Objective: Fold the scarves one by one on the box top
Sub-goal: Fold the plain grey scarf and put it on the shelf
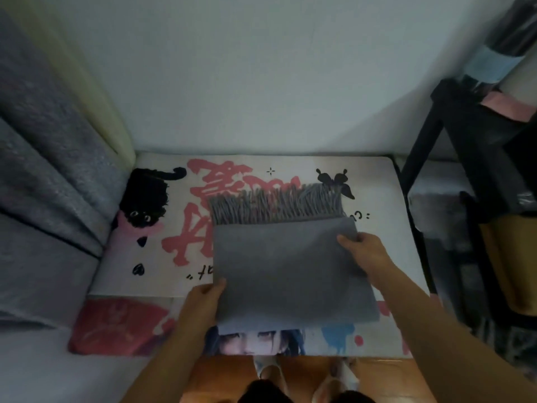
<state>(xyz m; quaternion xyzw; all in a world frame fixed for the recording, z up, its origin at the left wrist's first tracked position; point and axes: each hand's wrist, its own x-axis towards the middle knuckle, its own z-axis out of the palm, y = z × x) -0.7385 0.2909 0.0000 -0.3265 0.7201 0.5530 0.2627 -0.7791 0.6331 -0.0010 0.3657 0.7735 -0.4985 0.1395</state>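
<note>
The grey fringed scarf (290, 266) lies on the printed box top (386, 181), folded to a compact rectangle with its fringe (273, 205) pointing away from the person. The near fold edge overhangs the front of the box top slightly.

The left hand (203, 298) grips the near left corner of the scarf, thumb on top and fingers tucked under the cloth. The right hand (363, 251) pinches the far right edge just below the fringe, thumb on top.

Judged step: a late fold, or squaring of the folded stack. The next move probably calls for either one more fold, with both edges raised together so the layers do not slip, or release and a flat press to set the creases. Keep the fringe from being trapped unevenly.

Hidden or unclear: the layer count under the top ply cannot be told. No other scarves can be made out. The fingers of both hands are covered by cloth. The dark rack (470, 158) at right and the grey upholstery (49, 199) at left are dim and blurred.
</note>
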